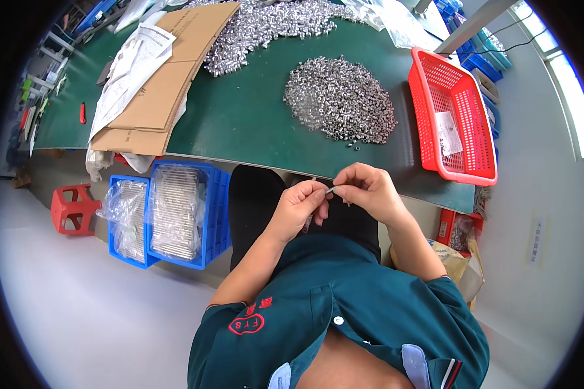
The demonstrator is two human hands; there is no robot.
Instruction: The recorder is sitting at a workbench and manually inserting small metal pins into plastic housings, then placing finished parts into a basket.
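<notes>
My left hand [300, 204] and my right hand [372, 193] meet just off the front edge of the green workbench [240, 120], above my lap. Fingertips of both are pinched together on a small, thin, greyish metal piece [330, 190]; its exact kind is too small to make out. Part of it is hidden by the fingers. Beyond my hands, on the bench, lies a round heap of small shiny metal sleeves [350, 97], with a few strays at its near edge.
A red plastic basket [461, 175] with a paper slip stands at right. Farther back spreads a larger heap of metal parts [259, 32]. Flattened cardboard [156, 97] and papers [133, 68] lie at left. Below are blue crates [217, 214] and a red stool [71, 209].
</notes>
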